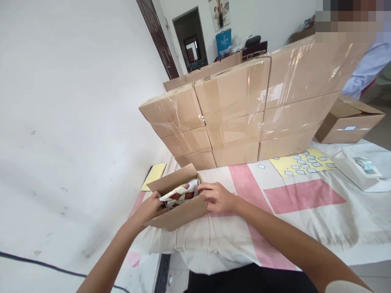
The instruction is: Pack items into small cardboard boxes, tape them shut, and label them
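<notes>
— "Taped cartons (235,101) are filling the upper right half. Lower middle: open box (183,215), containing one diamond-patterned packet (184,192). Hands?"

— "Left hand (152,209), right hand (218,197): both half-curled, fingers touching opposite packet ends; firmness cannot be told."

— "Risk? Writing?"

— "Packet possibly snagging on a flap (172,178), if tilting. Blue bag (224,40), top middle, is bearing lettering, unreadable."

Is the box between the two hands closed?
No, the box is open at the top, with a patterned packet showing inside.
</notes>
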### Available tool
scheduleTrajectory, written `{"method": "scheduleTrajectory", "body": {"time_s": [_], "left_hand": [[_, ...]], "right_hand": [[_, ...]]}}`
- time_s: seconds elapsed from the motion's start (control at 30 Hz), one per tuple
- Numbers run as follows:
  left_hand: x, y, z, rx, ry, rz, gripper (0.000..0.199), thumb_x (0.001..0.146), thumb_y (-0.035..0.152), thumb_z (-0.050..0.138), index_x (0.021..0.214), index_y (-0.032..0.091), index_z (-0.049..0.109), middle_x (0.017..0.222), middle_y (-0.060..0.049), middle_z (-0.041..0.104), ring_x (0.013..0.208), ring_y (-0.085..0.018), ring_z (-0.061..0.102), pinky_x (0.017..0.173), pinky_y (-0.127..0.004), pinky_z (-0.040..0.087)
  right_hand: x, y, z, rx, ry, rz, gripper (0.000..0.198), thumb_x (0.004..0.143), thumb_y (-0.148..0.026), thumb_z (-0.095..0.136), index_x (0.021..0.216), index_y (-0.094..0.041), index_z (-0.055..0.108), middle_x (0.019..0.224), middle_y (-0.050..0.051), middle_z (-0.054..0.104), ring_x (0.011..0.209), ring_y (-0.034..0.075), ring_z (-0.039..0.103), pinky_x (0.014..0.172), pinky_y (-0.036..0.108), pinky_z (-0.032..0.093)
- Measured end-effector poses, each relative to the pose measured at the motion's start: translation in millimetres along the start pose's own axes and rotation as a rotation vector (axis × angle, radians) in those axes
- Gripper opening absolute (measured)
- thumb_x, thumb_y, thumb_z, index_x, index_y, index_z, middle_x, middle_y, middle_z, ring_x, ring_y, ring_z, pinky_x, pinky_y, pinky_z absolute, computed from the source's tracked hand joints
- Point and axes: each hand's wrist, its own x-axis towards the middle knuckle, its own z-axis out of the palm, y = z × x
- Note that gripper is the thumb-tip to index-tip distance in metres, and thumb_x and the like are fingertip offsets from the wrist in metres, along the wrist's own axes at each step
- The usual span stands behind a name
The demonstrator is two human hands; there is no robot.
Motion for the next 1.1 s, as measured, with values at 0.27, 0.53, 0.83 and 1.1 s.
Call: {"method": "scheduleTrajectory", "body": {"time_s": [0.27,0.53,0.83,1.1], "left_hand": [[-2.6,-18.2,5.5,-0.007,0.189,0.161,0.059,0.097,0.052,0.047,0.151,0.028,0.049,0.124,-0.012,0.067,0.113,-0.028,0.062,0.100,-0.041,0.051],[-3.2,-18.8,21.1,-0.069,0.240,0.294,0.056,0.100,0.054,0.038,0.152,0.036,0.047,0.116,-0.008,0.070,0.107,-0.026,0.063,0.099,-0.042,0.052],[13.1,-3.5,21.0,0.213,0.233,0.538,0.056,0.101,0.059,0.032,0.155,0.043,0.037,0.110,-0.006,0.072,0.096,-0.022,0.067,0.086,-0.031,0.055],[7.5,1.0,22.8,0.242,0.292,0.630,0.056,0.103,0.052,0.031,0.159,0.040,0.030,0.122,-0.002,0.074,0.110,-0.022,0.064,0.092,-0.031,0.052]], "right_hand": [[-7.3,8.9,4.8,-0.164,0.040,-0.106,0.019,0.080,-0.030,0.055,0.094,-0.019,0.063,0.113,0.012,0.070,0.080,0.018,0.067,0.064,0.030,0.051],[-3.8,19.7,-0.3,-0.358,0.236,-0.304,0.026,0.080,-0.037,0.050,0.094,-0.019,0.063,0.095,0.008,0.073,0.063,0.018,0.052,0.058,0.034,0.040],[0.3,16.2,-20.7,-0.272,0.170,-0.168,0.032,0.079,-0.044,0.057,0.100,-0.022,0.066,0.095,0.005,0.076,0.094,0.026,0.055,0.082,0.043,0.041],[0.7,5.8,-16.4,-0.378,-0.041,-0.095,0.037,0.078,-0.058,0.064,0.086,-0.021,0.065,0.071,0.003,0.066,0.092,0.026,0.052,0.080,0.042,0.036]]}}
